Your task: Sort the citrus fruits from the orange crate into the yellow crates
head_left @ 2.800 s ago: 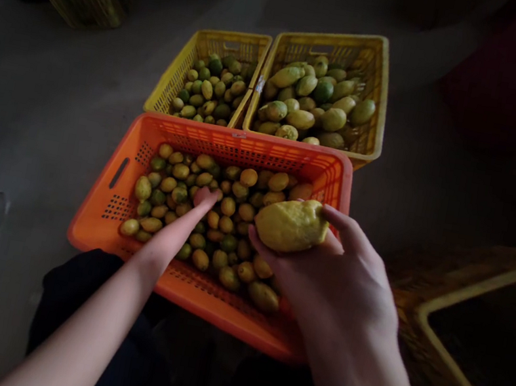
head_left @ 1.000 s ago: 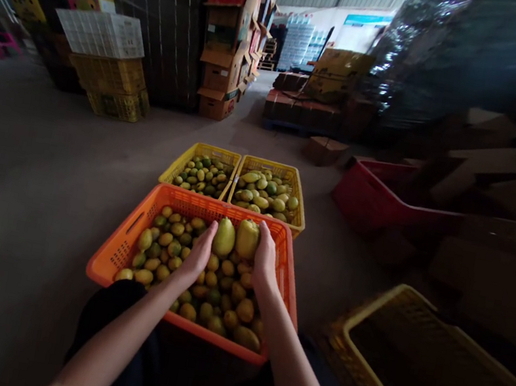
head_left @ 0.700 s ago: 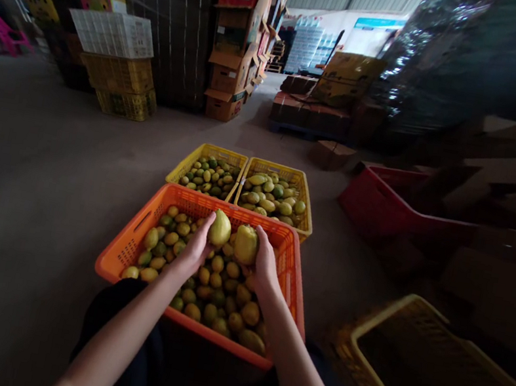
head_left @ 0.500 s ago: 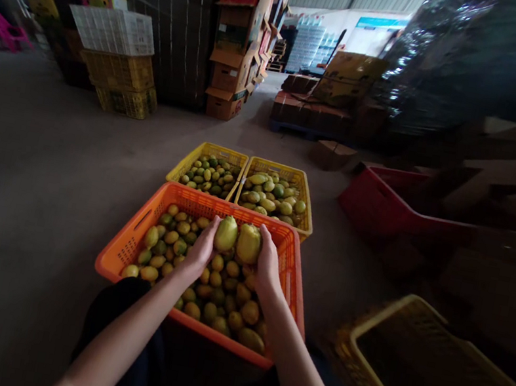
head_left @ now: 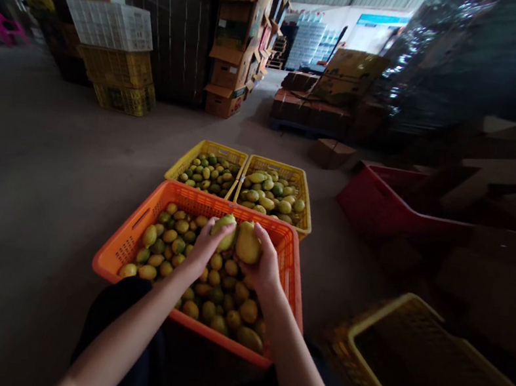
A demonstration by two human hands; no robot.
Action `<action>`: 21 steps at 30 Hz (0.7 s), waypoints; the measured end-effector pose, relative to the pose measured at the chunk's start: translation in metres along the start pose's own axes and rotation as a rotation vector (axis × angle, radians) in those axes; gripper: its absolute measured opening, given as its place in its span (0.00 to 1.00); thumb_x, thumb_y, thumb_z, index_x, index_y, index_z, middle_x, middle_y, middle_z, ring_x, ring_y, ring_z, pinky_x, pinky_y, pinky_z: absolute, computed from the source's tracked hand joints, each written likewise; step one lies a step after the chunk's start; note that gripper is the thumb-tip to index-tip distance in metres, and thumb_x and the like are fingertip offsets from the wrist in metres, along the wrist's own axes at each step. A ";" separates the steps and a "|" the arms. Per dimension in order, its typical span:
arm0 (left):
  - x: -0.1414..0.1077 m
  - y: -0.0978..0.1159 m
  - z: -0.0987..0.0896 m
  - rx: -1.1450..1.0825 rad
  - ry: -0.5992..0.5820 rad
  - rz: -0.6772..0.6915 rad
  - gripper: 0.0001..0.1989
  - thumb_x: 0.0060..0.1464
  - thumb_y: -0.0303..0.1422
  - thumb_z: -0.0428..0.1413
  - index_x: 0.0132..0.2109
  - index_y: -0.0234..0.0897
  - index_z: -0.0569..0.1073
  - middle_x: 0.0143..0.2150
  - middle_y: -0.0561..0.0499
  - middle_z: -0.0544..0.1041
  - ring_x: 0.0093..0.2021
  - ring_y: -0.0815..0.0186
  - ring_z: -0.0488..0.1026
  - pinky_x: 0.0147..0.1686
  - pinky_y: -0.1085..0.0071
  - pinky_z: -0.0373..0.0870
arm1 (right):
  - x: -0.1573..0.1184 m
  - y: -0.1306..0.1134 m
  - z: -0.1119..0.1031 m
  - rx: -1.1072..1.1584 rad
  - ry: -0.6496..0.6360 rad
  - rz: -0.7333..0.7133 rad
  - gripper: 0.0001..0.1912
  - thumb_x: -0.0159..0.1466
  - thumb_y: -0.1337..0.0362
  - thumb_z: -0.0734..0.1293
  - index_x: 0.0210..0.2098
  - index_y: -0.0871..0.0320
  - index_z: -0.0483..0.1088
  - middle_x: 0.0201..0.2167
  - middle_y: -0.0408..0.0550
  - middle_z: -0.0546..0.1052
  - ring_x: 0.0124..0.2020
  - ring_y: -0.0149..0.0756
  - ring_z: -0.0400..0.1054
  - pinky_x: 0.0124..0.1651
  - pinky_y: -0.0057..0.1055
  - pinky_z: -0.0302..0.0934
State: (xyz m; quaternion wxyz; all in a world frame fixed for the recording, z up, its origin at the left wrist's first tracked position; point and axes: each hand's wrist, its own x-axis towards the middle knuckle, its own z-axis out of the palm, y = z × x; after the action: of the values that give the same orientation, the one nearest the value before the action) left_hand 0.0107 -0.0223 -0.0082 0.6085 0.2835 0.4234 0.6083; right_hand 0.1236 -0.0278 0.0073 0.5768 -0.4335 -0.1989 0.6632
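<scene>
My left hand [head_left: 205, 245] is closed around a yellow-green lemon [head_left: 224, 232], its thumb lying across the front of the fruit. A second, larger lemon [head_left: 248, 242] sits in my right hand [head_left: 267, 260], with the thumb over its upper right side. Both lemons are held side by side with a narrow gap between them. Under my hands stands an orange plastic crate [head_left: 157, 198] with many yellow and green lemons [head_left: 181, 226] inside. My forearms hide part of its contents.
Two yellow crates of lemons [head_left: 265, 194] stand against the orange crate's far side. To the right are a red crate [head_left: 376, 204] and another yellow crate [head_left: 399, 371]. Stacked cartons [head_left: 226, 74] and piled baskets [head_left: 118, 65] stand farther back.
My fingers have shifted around both lemons, and the thumbs now reach over their fronts. Both fruits have turned and tilted slightly. The crates have not moved.
</scene>
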 end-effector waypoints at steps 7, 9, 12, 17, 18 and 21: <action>0.010 0.005 -0.003 -0.341 -0.001 -0.247 0.13 0.53 0.40 0.57 0.40 0.34 0.74 0.36 0.48 0.78 0.39 0.63 0.76 0.38 0.71 0.74 | 0.002 -0.014 0.000 0.123 -0.051 0.105 0.12 0.55 0.54 0.66 0.27 0.57 0.69 0.18 0.42 0.73 0.18 0.33 0.67 0.12 0.23 0.49; 0.011 0.007 -0.005 -0.423 -0.020 -0.291 0.11 0.56 0.38 0.54 0.42 0.35 0.74 0.35 0.49 0.78 0.38 0.64 0.76 0.37 0.70 0.75 | 0.006 -0.014 -0.003 0.137 -0.010 0.122 0.12 0.55 0.53 0.66 0.27 0.56 0.68 0.18 0.42 0.74 0.17 0.32 0.67 0.12 0.24 0.52; 0.011 0.009 -0.006 -0.534 -0.059 -0.384 0.12 0.58 0.36 0.51 0.44 0.35 0.72 0.35 0.49 0.77 0.35 0.65 0.76 0.34 0.70 0.76 | 0.012 -0.010 -0.008 0.144 0.032 0.186 0.13 0.56 0.52 0.66 0.29 0.55 0.68 0.19 0.42 0.75 0.18 0.33 0.68 0.16 0.26 0.59; 0.014 0.009 -0.009 -0.399 0.041 -0.395 0.13 0.51 0.31 0.58 0.46 0.34 0.72 0.27 0.52 0.74 0.23 0.73 0.72 0.19 0.82 0.69 | 0.009 -0.005 -0.009 0.171 0.071 0.142 0.11 0.52 0.58 0.71 0.32 0.55 0.68 0.23 0.39 0.76 0.22 0.32 0.70 0.22 0.27 0.66; 0.016 0.009 -0.010 -0.379 0.039 -0.408 0.14 0.51 0.31 0.57 0.46 0.34 0.71 0.26 0.52 0.74 0.20 0.74 0.70 0.16 0.83 0.67 | 0.007 -0.006 -0.009 0.170 0.070 0.148 0.11 0.50 0.60 0.72 0.32 0.55 0.68 0.23 0.39 0.76 0.22 0.31 0.70 0.23 0.27 0.67; 0.018 0.009 -0.013 -0.417 -0.045 -0.467 0.19 0.55 0.39 0.51 0.48 0.30 0.71 0.27 0.48 0.75 0.17 0.74 0.66 0.12 0.81 0.63 | -0.003 -0.013 -0.009 0.182 0.039 0.162 0.12 0.47 0.66 0.72 0.31 0.55 0.68 0.23 0.39 0.75 0.23 0.31 0.69 0.23 0.26 0.66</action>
State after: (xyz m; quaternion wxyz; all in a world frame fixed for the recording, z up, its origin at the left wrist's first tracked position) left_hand -0.0072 -0.0059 -0.0097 0.7861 0.0609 0.3296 0.5193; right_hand 0.1381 -0.0300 0.0132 0.5621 -0.4066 -0.0909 0.7145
